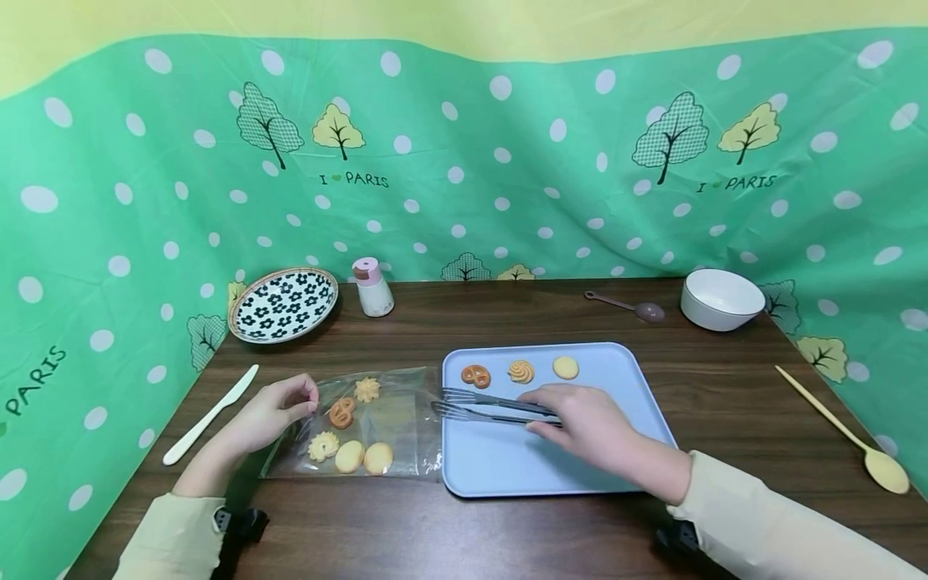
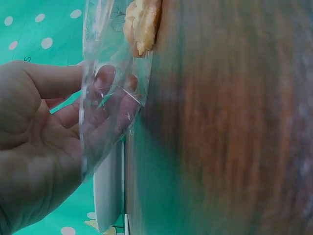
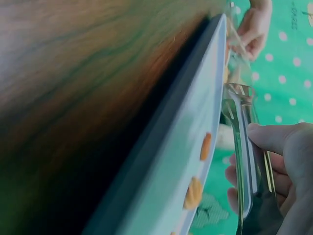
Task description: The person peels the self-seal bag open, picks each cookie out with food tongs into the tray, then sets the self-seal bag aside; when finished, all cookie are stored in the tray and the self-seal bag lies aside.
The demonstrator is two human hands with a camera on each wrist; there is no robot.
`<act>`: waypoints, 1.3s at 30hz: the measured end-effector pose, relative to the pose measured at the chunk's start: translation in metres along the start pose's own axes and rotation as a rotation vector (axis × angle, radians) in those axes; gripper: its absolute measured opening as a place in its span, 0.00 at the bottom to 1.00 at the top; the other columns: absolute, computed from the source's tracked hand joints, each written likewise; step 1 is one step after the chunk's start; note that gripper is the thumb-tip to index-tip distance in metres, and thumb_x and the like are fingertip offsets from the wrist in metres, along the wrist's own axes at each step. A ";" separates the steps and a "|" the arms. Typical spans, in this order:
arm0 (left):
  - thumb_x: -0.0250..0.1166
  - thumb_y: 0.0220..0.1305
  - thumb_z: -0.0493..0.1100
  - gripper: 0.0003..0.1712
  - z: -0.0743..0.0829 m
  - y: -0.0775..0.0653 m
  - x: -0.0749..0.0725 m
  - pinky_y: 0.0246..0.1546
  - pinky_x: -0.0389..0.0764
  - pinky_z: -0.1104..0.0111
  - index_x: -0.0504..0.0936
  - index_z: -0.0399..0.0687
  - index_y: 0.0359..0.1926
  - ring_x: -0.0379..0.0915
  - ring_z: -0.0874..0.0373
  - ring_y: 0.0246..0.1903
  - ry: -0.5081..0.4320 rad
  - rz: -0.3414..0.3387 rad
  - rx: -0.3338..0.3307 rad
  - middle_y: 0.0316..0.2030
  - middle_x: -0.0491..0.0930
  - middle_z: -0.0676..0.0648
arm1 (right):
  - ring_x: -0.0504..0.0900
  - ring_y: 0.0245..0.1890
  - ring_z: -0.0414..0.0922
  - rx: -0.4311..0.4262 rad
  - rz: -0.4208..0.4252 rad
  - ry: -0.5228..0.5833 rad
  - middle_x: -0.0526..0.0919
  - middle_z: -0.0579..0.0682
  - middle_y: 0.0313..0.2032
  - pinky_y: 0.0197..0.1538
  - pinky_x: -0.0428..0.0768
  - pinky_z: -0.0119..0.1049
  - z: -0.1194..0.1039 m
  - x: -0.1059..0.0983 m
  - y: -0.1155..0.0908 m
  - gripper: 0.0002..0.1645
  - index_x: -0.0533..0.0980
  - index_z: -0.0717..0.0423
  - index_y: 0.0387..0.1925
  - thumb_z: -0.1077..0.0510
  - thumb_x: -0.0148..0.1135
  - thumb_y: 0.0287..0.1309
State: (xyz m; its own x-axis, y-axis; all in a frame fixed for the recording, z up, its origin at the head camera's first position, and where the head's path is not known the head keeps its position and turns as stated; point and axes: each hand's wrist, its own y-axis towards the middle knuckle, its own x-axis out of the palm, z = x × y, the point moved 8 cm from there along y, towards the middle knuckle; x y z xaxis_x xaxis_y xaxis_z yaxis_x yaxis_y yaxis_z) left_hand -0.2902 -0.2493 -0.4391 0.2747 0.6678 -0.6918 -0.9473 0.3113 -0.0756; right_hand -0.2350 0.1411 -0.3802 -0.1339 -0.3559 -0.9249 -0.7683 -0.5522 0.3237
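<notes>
A clear plastic bag (image 1: 416, 419) lies on the table with several cookies in it, among them a pretzel-shaped cookie (image 1: 341, 412) and round cookies (image 1: 379, 458). My left hand (image 1: 274, 411) grips the bag's left edge; in the left wrist view its fingertips (image 2: 128, 105) show through the film. With my right hand (image 1: 587, 423) I hold metal tongs (image 3: 243, 127) with fork-like tips above the blue tray (image 1: 507, 471). The tips are spread, pointing left past the tray's rim and overlapping the bag's right end. Nothing shows between them. Along the tray's far side lie a pretzel-shaped cookie (image 1: 475, 376), a swirl cookie (image 1: 520, 371) and a round cookie (image 1: 565, 368).
At the back left stand a flower-patterned plate (image 1: 284, 306) and a pink-topped shaker (image 1: 373, 287). A white knife (image 1: 211, 415) lies left of my left hand. A purple spoon (image 1: 625, 305) and white bowl (image 1: 718, 302) are at the back right; a yellow spoon (image 1: 844, 431) lies along the right edge.
</notes>
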 end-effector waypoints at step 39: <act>0.58 0.65 0.36 0.05 -0.003 0.002 0.001 0.36 0.72 0.66 0.73 0.50 0.34 0.72 0.54 0.37 0.022 0.014 0.013 0.34 0.76 0.48 | 0.82 0.43 0.39 -0.056 -0.115 0.068 0.84 0.39 0.43 0.40 0.80 0.39 -0.050 0.042 0.037 0.21 0.79 0.44 0.48 0.45 0.67 0.53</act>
State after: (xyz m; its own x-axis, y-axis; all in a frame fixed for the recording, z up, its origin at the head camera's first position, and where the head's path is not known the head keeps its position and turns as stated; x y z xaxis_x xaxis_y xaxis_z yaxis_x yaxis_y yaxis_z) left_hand -0.2923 -0.2503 -0.4418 0.2576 0.6573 -0.7082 -0.9487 0.3112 -0.0563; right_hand -0.2378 0.0674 -0.3973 -0.0034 -0.3370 -0.9415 -0.7399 -0.6325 0.2290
